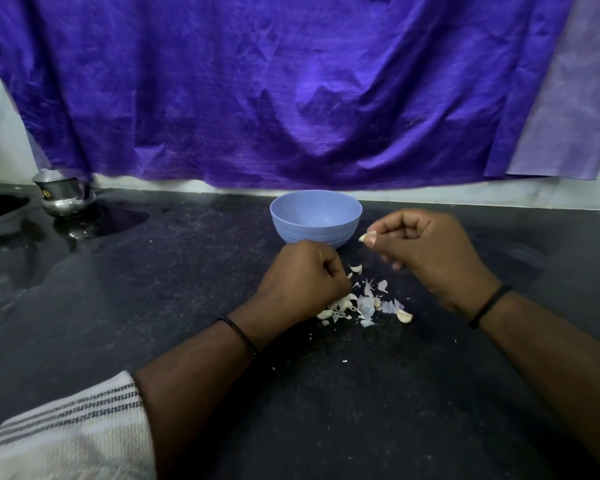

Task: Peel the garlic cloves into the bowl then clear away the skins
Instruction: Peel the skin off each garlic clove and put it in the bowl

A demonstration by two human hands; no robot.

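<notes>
**Garlic clove pinched beside the blue bowl**

A small round yellow-and-black sticker is showing on the steel pot (63,195) at the far left of the counter, but its marking is too small to read; no other writing is showing.

The right hand (426,251) is hovering just to the right of the blue bowl (315,218), its fingers curling inward. Its thumb and forefinger are pinching a garlic clove (363,238), which is poking out toward the bowl's right side, close to the wall but not over the rim. The right wrist is wearing a dark band (489,306), and the forearm is running in from the lower right corner.

The left hand (302,278) is sitting low in front of the bowl, knuckles up and fingers clenching tightly toward the palm. A pale scrap is showing at its fingertips, but I cannot tell whether the hand is actually holding it. A beaded bracelet (238,334) is circling the left wrist, and a striped sleeve (73,427) is covering the upper forearm at the lower left.

Between and just below the two hands, a heap of skins (364,303) is lying on the dark countertop (153,306), with an unpeeled clove (404,316) resting at its right edge and another clove (355,269) lying nearer the bowl. A purple cloth (274,88) is hanging behind the counter.
</notes>
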